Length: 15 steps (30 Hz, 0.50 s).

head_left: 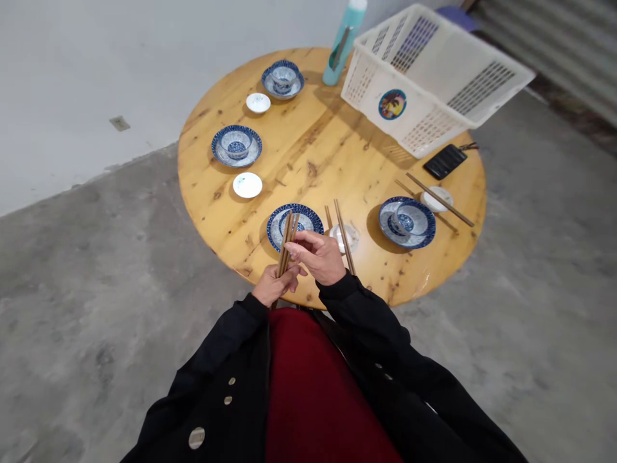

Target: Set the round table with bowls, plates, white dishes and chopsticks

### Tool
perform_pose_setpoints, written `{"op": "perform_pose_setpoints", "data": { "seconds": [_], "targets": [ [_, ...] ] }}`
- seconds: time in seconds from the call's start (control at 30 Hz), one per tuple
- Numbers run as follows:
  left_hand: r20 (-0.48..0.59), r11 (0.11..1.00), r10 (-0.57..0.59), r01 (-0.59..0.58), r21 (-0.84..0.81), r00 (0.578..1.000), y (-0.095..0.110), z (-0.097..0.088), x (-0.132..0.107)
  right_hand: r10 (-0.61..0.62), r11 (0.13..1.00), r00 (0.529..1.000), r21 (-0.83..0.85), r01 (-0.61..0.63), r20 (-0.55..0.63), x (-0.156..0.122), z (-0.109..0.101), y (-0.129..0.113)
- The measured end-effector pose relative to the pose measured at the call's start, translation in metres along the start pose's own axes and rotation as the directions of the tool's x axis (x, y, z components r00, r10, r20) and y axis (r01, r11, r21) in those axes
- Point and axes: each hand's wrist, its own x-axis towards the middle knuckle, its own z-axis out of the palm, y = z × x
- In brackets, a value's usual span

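Observation:
My left hand (pixel 273 286) is closed around the lower ends of a bundle of brown chopsticks (pixel 288 235), held upright over the near edge of the round wooden table (pixel 318 148). My right hand (pixel 319 255) pinches the same bundle higher up with fingers curled. Behind the sticks sits a blue-and-white plate (pixel 308 220). One pair of chopsticks (pixel 343 239) lies across a small white dish (pixel 348 236) just right of my right hand.
Three more blue plate-and-bowl sets (pixel 407 222) (pixel 236 145) (pixel 283 79) ring the table, with small white dishes (pixel 247 185) and another chopstick pair (pixel 439 199). A white plastic basket (pixel 429 77), a teal bottle (pixel 343 42) and a black case (pixel 444 161) stand at the back right. Concrete floor surrounds the table.

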Motion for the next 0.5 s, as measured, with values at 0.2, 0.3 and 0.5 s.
{"op": "perform_pose_setpoints", "data": {
  "seconds": [0.2, 0.3, 0.5],
  "targets": [
    [-0.055, 0.992, 0.114, -0.111, 0.054, 0.992, 0.004, -0.011, -0.003, 0.028, 1.000, 0.997, 0.007, -0.028, -0.068, -0.002, 0.022, -0.008],
    [-0.063, 0.992, 0.119, -0.116, 0.047, 0.991, 0.003, -0.016, -0.007, 0.031, 0.999, 0.997, -0.025, -0.033, -0.073, -0.004, 0.027, -0.008],
    [-0.046, 0.991, 0.137, -0.136, 0.022, 0.990, -0.009, -0.018, -0.009, 0.026, 0.992, 0.997, -0.123, -0.035, -0.078, -0.006, 0.023, -0.010]
  ]
}}
